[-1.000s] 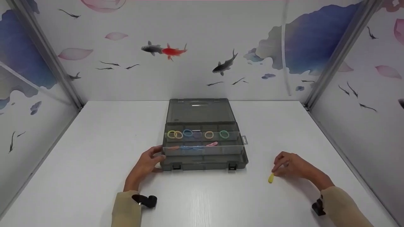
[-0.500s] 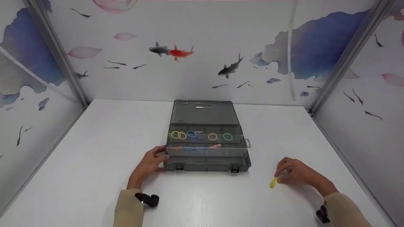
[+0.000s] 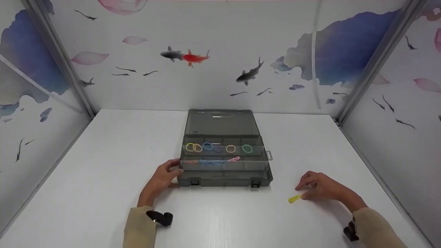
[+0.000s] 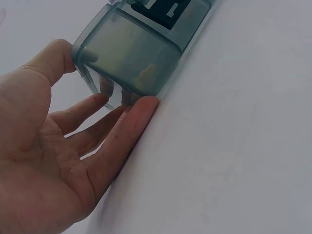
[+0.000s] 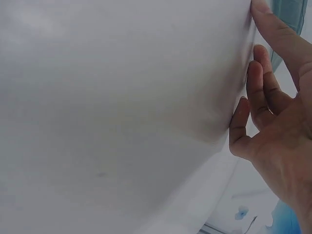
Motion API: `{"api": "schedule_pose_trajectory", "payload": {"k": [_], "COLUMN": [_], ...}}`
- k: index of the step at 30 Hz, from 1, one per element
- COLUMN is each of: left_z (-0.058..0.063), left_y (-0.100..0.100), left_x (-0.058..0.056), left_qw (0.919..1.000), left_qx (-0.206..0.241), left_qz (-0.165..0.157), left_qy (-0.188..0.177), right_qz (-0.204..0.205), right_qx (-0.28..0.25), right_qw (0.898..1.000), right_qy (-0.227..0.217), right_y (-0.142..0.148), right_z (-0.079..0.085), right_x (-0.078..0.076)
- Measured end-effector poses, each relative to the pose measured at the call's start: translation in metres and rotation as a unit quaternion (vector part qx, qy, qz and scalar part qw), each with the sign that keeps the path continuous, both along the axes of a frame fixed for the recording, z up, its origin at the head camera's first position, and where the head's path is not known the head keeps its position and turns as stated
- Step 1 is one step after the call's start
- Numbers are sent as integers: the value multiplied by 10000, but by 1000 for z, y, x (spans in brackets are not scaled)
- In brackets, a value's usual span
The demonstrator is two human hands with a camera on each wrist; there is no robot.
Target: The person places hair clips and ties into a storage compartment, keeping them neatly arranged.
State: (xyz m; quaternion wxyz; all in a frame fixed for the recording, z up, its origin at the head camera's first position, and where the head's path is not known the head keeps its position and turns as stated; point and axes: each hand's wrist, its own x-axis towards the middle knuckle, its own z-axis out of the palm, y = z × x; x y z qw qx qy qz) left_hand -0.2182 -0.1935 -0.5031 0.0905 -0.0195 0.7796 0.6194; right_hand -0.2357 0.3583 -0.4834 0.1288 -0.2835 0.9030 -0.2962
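Observation:
A grey see-through storage box (image 3: pixel 225 175) lies with its lid (image 3: pixel 220 122) folded back. My left hand (image 3: pixel 163 177) holds its near left corner; in the left wrist view the thumb is at the rim of the box (image 4: pixel 136 53) and the other fingers lie low against the side. On the table to the right is a small yellow hair clip (image 3: pixel 294 198). My right hand (image 3: pixel 318 186) rests beside it, thumb tip at the clip's end, index finger raised apart from the thumb. The right wrist view shows the right hand (image 5: pixel 278 102) with fingertips at the tabletop; the clip is hidden there.
Coloured hair ties (image 3: pixel 207 146) sit in the box's back row, with a pink clip (image 3: pixel 234 158) and blue pieces (image 3: pixel 213 162) in the row before it. A hanging tab (image 3: pixel 269 155) juts from the box's right side. Printed panels enclose the white table (image 3: pixel 220 220).
The right thumb and index finger have parted from their pinch on the yellow clip, which has turned and now lies flatter on the table. The left hand stays at the box.

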Motion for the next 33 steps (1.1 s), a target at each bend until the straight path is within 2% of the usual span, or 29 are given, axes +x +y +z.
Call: {"api": "schedule_pose_trajectory", "payload": {"k": [12,18,28,33], "left_z": [1,1,0,1], "left_y": [-2,-1,-1,0], "left_x": [4,1,1,0], "left_qw": [10000,10000,10000,10000], "left_qx": [-42,-8,-82,-79], "left_qz": [17,-6,29,15], "left_qy": [32,6,-17,-10], "right_qz": [-71,-151,225,376], "right_qx": [78,165,315,490], "right_qw": [9998,9997,9991,9981], "right_qy": [-160,-85,184,-2], "right_y": [-6,-10,-13,-15], "right_z": [3,6,5,10], "right_x": [1,3,3,1]}}
